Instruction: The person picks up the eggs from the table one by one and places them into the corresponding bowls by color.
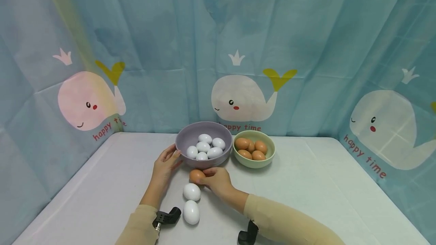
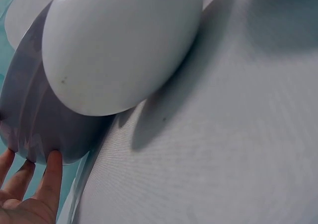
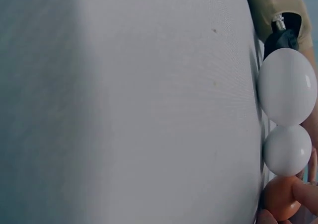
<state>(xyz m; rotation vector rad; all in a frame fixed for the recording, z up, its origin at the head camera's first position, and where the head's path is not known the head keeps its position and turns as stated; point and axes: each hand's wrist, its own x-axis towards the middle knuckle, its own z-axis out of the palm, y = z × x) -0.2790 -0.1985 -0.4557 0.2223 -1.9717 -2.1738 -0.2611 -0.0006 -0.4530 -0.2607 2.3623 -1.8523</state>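
My right hand [image 1: 220,181] pinches a brown egg [image 1: 197,176] between thumb and fingers, low over the table in front of the purple bowl [image 1: 184,133]. That egg [image 3: 279,199] also shows at the bottom of the right wrist view, with a thumb against it. My left hand [image 1: 164,166] rests its fingertips on the left side of the purple bowl. In the left wrist view, extended fingers [image 2: 49,182] touch the bowl's outer wall. Two white eggs, a nearer one [image 1: 191,212] and a farther one [image 1: 192,192], line up toward me from the brown egg. Several white eggs [image 1: 203,147] lie inside the purple bowl.
A green bowl [image 1: 253,164] with several brown eggs [image 1: 258,155] stands right beside the purple one. Behind both, a blue whale-print curtain [image 1: 153,97] meets the back edge of the white-covered table [image 1: 323,184]. Black camera mounts [image 1: 167,217] are on both wrists.
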